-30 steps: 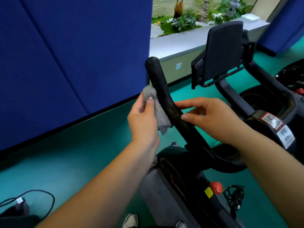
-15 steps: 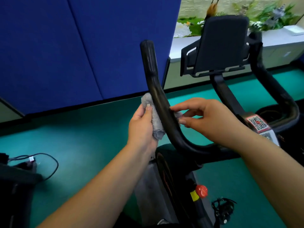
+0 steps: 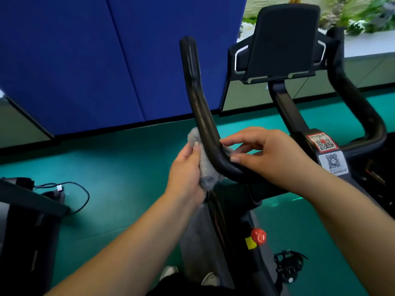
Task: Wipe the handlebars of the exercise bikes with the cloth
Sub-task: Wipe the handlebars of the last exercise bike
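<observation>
The exercise bike's black left handlebar (image 3: 199,107) rises from a bend in front of me. A grey cloth (image 3: 206,171) is wrapped round the underside of that bend. My left hand (image 3: 186,169) grips the cloth on the bar's left side. My right hand (image 3: 269,154) reaches in from the right, and its fingertips pinch the cloth's other end against the bar. The right handlebar (image 3: 354,99) curves up at the far right, untouched. Part of the cloth is hidden behind the bar.
A black tablet holder (image 3: 282,39) stands on the stem between the bars, with QR stickers (image 3: 327,152) below it. A red knob (image 3: 258,236) sits on the frame. Blue wall panels (image 3: 85,60) stand behind, and a cable (image 3: 81,195) lies on the green floor at the left.
Both hands and the cloth have slid down the left handlebar, from the straight part to the bend. My right hand has taken hold of the cloth's far end. The view turned left.
</observation>
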Demonstrator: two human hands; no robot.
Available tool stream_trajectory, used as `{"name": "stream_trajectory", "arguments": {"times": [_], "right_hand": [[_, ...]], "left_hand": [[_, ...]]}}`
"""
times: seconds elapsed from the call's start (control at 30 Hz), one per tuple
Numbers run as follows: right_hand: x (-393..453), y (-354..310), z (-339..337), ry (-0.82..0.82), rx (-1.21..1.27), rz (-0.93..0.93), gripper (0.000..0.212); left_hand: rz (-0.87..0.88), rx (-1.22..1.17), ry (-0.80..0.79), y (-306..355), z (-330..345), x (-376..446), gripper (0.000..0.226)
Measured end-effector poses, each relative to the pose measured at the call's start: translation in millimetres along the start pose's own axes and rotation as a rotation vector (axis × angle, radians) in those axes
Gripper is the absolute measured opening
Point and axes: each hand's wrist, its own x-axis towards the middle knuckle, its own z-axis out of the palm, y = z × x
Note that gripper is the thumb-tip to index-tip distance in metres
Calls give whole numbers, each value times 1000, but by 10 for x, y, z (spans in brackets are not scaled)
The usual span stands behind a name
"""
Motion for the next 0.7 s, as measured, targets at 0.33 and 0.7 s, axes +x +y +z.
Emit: {"name": "stream_trajectory", "arguments": {"times": [0.33, 0.7], "right_hand": [[-266, 79, 61, 124, -122, -1, 31], [-552, 457, -279, 485, -450, 27, 35]], "left_hand": [[-81, 10, -66, 159, -13, 87, 26], [-204, -13, -130, -106, -84, -274, 22]]}}
